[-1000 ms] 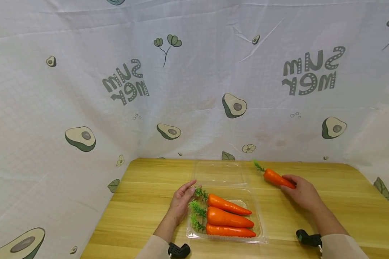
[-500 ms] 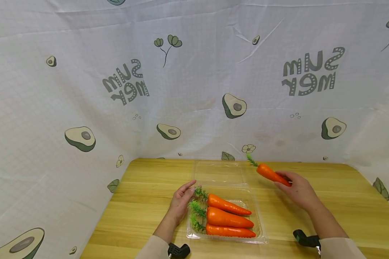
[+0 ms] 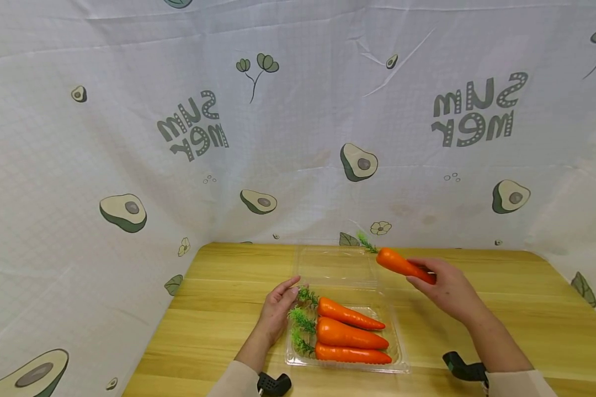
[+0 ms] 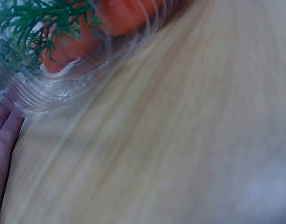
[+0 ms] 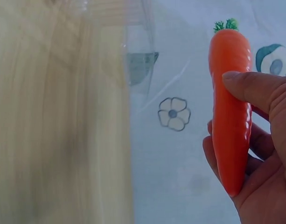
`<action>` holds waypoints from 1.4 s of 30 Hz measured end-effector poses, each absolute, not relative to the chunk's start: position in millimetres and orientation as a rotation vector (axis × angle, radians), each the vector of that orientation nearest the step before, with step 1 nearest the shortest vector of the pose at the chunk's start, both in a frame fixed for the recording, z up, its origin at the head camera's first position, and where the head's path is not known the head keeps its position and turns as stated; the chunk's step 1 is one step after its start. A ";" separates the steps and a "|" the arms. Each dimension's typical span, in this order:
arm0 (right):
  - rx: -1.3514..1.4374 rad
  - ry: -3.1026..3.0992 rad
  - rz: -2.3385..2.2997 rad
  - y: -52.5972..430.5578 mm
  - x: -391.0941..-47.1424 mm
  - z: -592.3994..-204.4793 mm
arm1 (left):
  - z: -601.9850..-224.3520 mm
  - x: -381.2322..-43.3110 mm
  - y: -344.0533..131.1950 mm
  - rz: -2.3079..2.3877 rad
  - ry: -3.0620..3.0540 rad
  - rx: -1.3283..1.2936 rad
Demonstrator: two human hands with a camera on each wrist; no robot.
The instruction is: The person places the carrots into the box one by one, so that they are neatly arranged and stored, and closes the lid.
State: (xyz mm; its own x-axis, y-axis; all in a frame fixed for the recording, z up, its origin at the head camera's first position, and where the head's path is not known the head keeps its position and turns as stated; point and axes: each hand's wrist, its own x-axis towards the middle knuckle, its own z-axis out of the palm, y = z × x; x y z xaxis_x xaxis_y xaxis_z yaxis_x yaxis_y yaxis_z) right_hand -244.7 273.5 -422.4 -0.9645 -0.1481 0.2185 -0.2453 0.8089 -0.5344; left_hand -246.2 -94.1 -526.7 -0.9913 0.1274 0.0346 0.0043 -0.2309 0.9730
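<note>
My right hand (image 3: pixel 449 289) holds an orange toy carrot (image 3: pixel 396 261) by its narrow end, above the table and tilted, its green leafy top pointing to the far left. In the right wrist view the thumb lies on the front of the carrot (image 5: pixel 230 112) and the fingers curl behind it. My left hand (image 3: pixel 276 311) touches the left side of a clear plastic box (image 3: pixel 394 314) near its far corner. Three more carrots (image 3: pixel 352 333) lie side by side in the box, leafy tops to the left. Their greenery (image 4: pixel 45 23) shows through the box wall in the left wrist view.
The box's clear lid (image 3: pixel 335 264) lies folded back behind it, flat on the wooden table (image 3: pixel 223 275). A white cloth (image 3: pixel 298 110) printed with avocados hangs behind and beside the table. Black wrist devices (image 3: pixel 274 384) sit at both cuffs.
My right hand has carried the carrot leftward and slightly up, toward the box's open lid. The left hand, the box and the carrots inside it have stayed in place.
</note>
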 end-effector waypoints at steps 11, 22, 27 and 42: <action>0.408 -2.808 0.869 259.5 -237.5 -411.6 | -528.1 -245.9 -95.0 2.406 1.880 0.205; 0.547 -2.796 0.842 241.4 -229.6 -412.4 | -528.9 -246.6 -95.5 2.406 1.866 0.181; 0.592 -2.791 0.854 232.7 -225.0 -412.3 | -528.2 -246.9 -94.8 2.401 1.878 0.181; 0.768 -2.803 1.004 204.2 -211.9 -426.9 | -527.5 -246.7 -94.8 2.403 1.876 0.169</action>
State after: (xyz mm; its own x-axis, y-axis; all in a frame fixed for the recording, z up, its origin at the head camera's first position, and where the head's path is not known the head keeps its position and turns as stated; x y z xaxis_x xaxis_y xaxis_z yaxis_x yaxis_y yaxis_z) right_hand -211.9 204.2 -426.9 -0.8732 -0.4329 0.2240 -0.4766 0.6623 -0.5781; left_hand -246.7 -94.8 -527.5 -0.9900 0.1372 0.0328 -0.0015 -0.2423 0.9702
